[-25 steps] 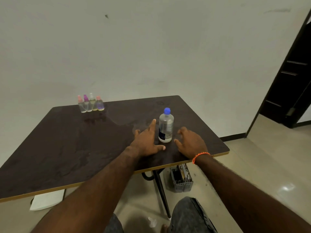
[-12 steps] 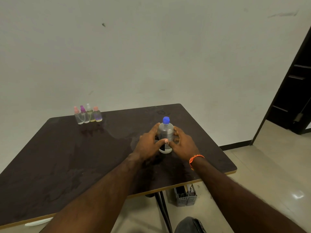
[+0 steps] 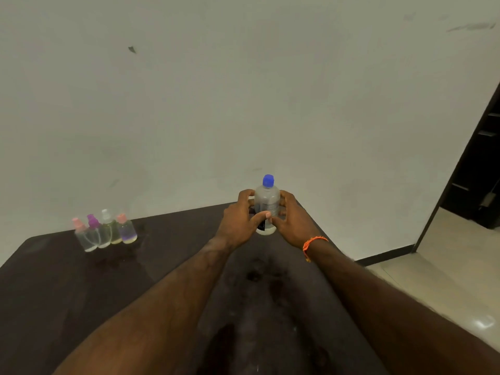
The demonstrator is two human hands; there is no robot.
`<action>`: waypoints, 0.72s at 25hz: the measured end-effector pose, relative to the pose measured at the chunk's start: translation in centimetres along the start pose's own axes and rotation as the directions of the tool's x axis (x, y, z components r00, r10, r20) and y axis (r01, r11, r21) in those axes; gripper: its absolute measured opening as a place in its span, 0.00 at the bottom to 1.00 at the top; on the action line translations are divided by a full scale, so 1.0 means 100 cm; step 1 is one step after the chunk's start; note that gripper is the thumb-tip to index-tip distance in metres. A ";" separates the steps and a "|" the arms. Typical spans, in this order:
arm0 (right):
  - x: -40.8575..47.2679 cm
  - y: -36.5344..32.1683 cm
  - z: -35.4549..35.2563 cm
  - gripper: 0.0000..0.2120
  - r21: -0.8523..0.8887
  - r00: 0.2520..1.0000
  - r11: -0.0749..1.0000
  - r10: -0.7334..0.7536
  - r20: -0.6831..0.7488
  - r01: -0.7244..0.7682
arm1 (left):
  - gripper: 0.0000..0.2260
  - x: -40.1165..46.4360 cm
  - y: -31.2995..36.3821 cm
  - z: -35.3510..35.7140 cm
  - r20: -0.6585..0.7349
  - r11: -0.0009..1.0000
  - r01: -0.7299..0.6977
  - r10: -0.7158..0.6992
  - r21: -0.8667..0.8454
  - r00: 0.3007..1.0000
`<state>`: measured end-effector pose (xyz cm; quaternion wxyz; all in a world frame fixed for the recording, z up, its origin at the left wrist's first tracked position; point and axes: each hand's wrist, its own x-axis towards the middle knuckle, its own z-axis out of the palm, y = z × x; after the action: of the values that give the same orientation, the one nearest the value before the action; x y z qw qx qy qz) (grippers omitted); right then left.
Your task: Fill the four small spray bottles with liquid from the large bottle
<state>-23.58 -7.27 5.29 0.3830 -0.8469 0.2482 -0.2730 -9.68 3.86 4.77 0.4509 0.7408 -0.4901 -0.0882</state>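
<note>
Large bottle point(image 3: 267, 205) is held upright in both hands over the far right part of the surface point(image 3: 81, 293); whether its base rests on the surface or is just clear of it cannot be told. Blue cap point(image 3: 268, 181) is on.

Left hand point(image 3: 239, 221): grip closed around the bottle's left side, thumb across the front low on the body, fingers curled behind. Right hand point(image 3: 290, 220): grip closed around the right side, thumb meeting the left thumb at the front. Both forearms reach forward and converge on the bottle. An orange band point(image 3: 312, 243) sits on the right wrist.

The four spray bottles point(image 3: 105, 231) stand in a tight row at the far left of the surface, well apart from the large bottle, all capped.

Judgement: task at its start; nothing opened. To do the step well, keep the bottle vertical, steady the body with one hand low and free the other for the cap, avoid squeezing the soft wall once open, and bring it near the row before pouring.
</note>
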 end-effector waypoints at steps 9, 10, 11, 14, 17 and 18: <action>0.110 0.070 0.027 0.27 -0.044 0.992 0.991 0.126 -0.030 -0.127 | 0.39 0.104 -0.073 0.049 0.221 0.998 0.047 -0.034 -0.050 0.975; 0.112 0.077 0.031 0.27 -0.046 0.991 0.990 0.131 -0.029 -0.132 | 0.42 0.108 -0.083 0.052 0.260 0.996 0.065 -0.049 -0.053 0.964; 0.114 0.084 0.037 0.27 -0.051 0.991 0.991 0.125 -0.037 -0.127 | 0.44 0.110 -0.090 0.056 0.280 0.994 0.085 -0.065 -0.061 0.958; 0.117 0.083 0.042 0.28 -0.047 0.989 0.988 0.145 -0.039 -0.146 | 0.44 0.103 -0.080 0.053 0.286 0.988 0.151 -0.133 -0.041 0.949; 0.108 0.080 0.042 0.35 -0.104 0.978 0.973 0.201 -0.056 -0.206 | 0.43 0.088 -0.073 0.048 0.243 0.975 0.220 -0.223 0.037 0.944; 0.104 0.075 0.039 0.36 -0.133 0.975 0.967 0.207 -0.087 -0.217 | 0.43 0.083 -0.069 0.042 0.227 0.973 0.220 -0.232 0.075 0.946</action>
<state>-15.06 -16.17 0.11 0.3395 -0.8302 0.3698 -0.2425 -3.39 -4.49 -0.26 0.3589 0.7872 -0.4536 -0.2141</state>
